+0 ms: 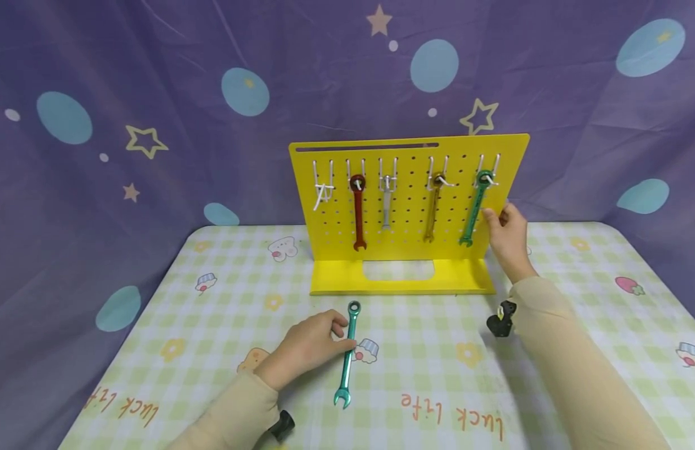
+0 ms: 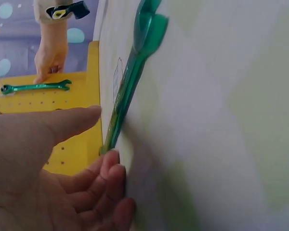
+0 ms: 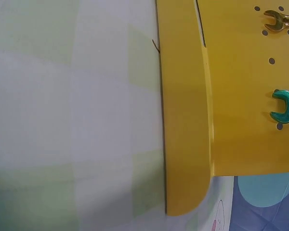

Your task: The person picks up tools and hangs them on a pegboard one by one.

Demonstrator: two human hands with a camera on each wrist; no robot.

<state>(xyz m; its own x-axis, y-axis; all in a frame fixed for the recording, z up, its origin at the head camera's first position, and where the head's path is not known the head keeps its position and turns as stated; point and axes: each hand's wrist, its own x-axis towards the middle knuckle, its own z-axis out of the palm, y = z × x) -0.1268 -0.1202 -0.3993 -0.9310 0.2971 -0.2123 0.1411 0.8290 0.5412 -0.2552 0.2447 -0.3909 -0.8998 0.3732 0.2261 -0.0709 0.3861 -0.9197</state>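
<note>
A teal combination wrench lies on the table in front of the yellow pegboard. My left hand is at its left side, the thumb close to the shaft. In the left wrist view, the thumb and fingers stand apart, not closed round the wrench. My right hand grips the board's right edge, thumb on the front face; its other fingertips are partly hidden. Beside that thumb, a green wrench hangs from a hook.
Red, silver and gold wrenches hang on the board. A white hook at its left holds no wrench. Behind the checked tablecloth hangs a purple curtain.
</note>
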